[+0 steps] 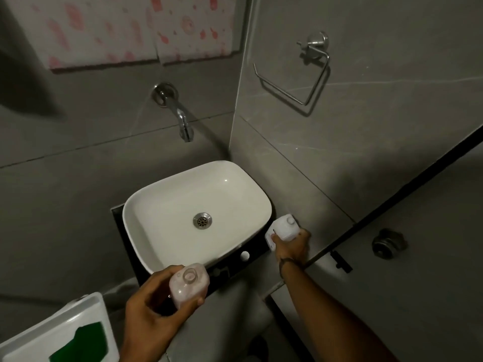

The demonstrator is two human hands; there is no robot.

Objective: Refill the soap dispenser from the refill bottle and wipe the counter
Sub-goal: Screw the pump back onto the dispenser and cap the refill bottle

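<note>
My left hand [153,307] grips a clear pinkish soap dispenser bottle [188,284] with its neck open and no pump on it, held upright just in front of the black counter [257,244]. My right hand [291,248] is wrapped around a white refill bottle [283,227] that stands on the counter's right end, beside the white basin [156,205]. A small white round cap [245,255] lies on the counter between the two bottles. A dark piece lies on the counter near the dispenser; I cannot tell what it is.
A chrome wall tap [183,121] hangs over the basin. An empty metal ring holder [308,74] is fixed to the right wall. A white tank with a green cloth [81,340] on it sits at the lower left. A door frame with a latch [339,261] runs on the right.
</note>
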